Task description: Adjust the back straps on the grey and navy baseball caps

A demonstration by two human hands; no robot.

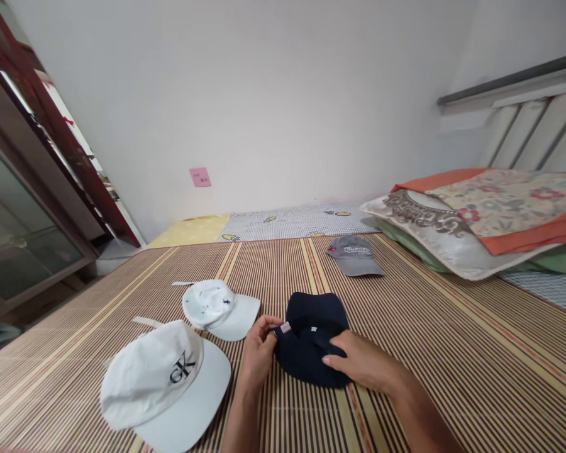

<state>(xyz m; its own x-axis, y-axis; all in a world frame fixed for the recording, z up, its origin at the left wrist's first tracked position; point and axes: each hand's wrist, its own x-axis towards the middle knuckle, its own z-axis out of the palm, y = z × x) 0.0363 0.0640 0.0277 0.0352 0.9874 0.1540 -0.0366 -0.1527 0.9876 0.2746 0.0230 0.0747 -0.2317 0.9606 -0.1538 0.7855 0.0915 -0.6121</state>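
Observation:
A navy blue cap lies on the striped mat with its inside facing up and its brim pointing away from me. My left hand pinches the cap's left edge, beside a small pale tag or buckle. On the right, my right hand is closed on the cap's edge, thumb over the inside and the other fingers partly hidden. To the left of my left hand sit a white cap with black letters and, farther back, a smaller pale cap with a little dark emblem.
The striped bamboo mat covers the bed. A grey cap rests toward the back. Pillows with an orange-edged floral cover are piled at the right. A pink note is stuck to the white wall; a glass-fronted cabinet stands left.

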